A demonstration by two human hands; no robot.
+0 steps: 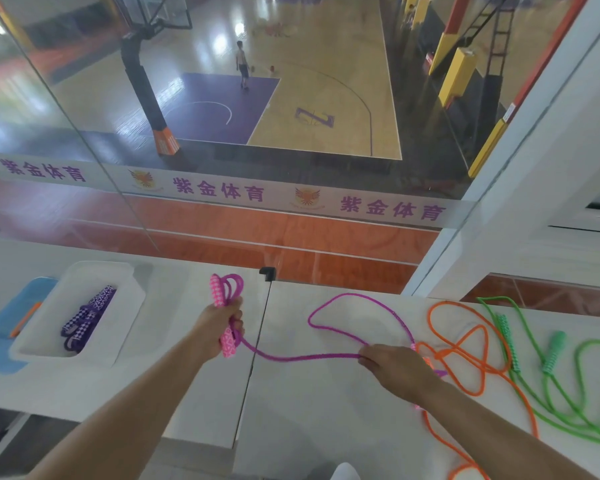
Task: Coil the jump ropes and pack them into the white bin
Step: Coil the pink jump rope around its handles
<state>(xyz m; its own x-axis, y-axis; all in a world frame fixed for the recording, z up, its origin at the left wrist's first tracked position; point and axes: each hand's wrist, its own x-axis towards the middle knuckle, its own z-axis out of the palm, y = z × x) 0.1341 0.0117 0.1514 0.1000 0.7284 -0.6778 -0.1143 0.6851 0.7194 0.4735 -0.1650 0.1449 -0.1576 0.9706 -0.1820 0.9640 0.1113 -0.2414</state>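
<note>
L hand grips pink rope coils + handle, right of white bin; R hand pinches its cord.

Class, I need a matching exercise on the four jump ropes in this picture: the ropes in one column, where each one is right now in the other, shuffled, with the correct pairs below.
Column 1
1. purple rope
2. magenta rope
3. orange rope
4. green rope

Column 2
A. held in both hands
B. loose on the counter, farthest right
C. inside the white bin
D. loose on the counter, beside the right hand

Pairs: 1-C, 2-A, 3-D, 4-B
</note>
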